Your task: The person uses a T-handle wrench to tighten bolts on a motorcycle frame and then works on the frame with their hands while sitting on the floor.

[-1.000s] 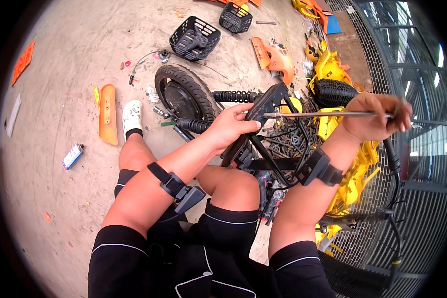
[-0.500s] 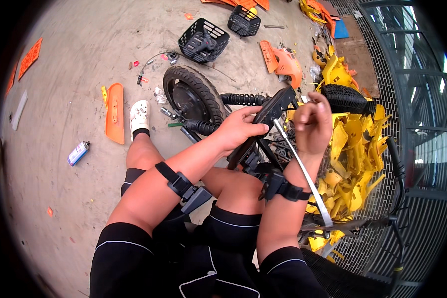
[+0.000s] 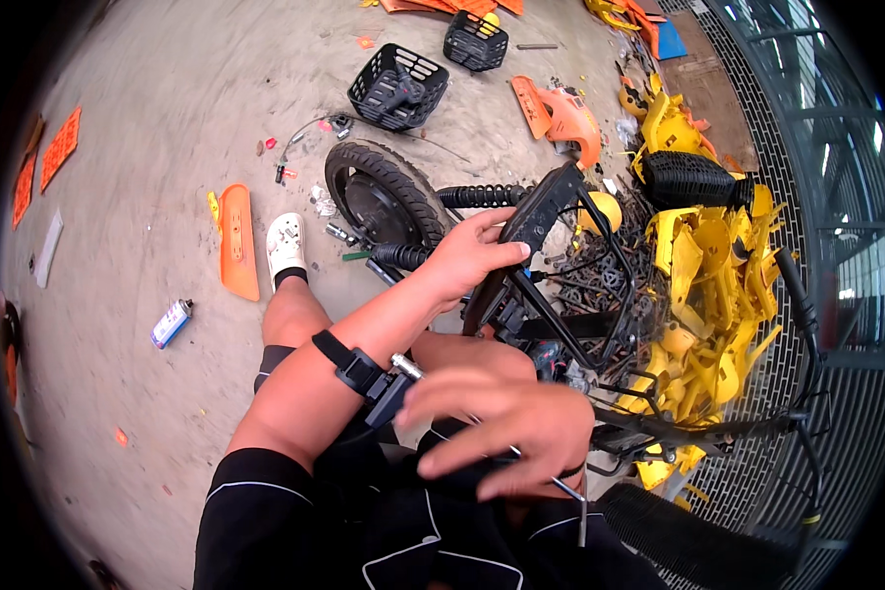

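My left hand (image 3: 477,254) grips the edge of a long black plate-like part (image 3: 546,208), its thumb lying on top. The part belongs to a black two-wheeler frame (image 3: 553,317) between my knees. Beyond my left hand is a wheel with a black tyre (image 3: 409,179), along with black ribbed fork covers (image 3: 482,197). My right hand (image 3: 521,428), smeared by motion, is over my lap, away from the frame. A bent silver socket wrench (image 3: 406,367) runs under its loosely curled fingers. The hand hides much of the shaft; its hold looks loose.
Yellow plastic panels (image 3: 703,265) are heaped at the right, beside loose metal parts (image 3: 600,275). Two black baskets (image 3: 398,87) (image 3: 476,41) and orange panels (image 3: 237,241) lie on the floor. A spray can (image 3: 172,324) lies left of my foot. A black tube frame (image 3: 718,433) stands at right.
My right hand has come down and left from beside the black part to over my lap, and the socket wrench has come with it, off the frame. My left hand keeps its grip.
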Available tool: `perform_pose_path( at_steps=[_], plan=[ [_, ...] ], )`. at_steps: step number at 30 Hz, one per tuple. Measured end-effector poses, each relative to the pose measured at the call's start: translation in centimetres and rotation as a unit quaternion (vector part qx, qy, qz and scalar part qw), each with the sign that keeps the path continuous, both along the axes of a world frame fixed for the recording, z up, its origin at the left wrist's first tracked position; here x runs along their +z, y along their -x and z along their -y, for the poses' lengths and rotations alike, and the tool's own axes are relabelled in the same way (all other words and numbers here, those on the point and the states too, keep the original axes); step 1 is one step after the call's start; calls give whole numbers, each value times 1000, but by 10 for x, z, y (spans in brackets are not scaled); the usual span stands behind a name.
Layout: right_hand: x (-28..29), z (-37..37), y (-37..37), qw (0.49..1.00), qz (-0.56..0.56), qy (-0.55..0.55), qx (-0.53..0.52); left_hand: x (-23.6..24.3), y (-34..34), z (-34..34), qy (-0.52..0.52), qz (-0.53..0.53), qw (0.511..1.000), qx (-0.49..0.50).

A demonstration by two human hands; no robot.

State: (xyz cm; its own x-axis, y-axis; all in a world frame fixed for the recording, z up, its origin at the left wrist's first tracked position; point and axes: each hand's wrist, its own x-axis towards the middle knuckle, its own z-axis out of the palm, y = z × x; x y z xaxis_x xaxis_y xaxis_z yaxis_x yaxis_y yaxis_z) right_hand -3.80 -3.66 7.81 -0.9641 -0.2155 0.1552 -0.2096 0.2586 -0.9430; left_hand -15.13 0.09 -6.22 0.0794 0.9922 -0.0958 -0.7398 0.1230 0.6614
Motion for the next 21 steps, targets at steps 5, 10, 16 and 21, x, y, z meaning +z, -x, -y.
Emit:
perform_pose_path(
  at_steps=[5, 10, 16, 21],
  plan=[
    [12, 37, -12, 992, -41, 90, 82, 10, 8, 6, -6, -57, 998, -31],
    [30, 51, -35, 994, -47, 55, 87, 11, 38, 46, -74, -323, 934, -133],
    [75, 66, -55, 995, -66, -7, 73, 67, 38, 134, -222, -390, 789, -419],
    [92, 87, -65, 991, -107, -13, 74, 79, -20, 197, -327, -303, 735, -510]
  ],
)
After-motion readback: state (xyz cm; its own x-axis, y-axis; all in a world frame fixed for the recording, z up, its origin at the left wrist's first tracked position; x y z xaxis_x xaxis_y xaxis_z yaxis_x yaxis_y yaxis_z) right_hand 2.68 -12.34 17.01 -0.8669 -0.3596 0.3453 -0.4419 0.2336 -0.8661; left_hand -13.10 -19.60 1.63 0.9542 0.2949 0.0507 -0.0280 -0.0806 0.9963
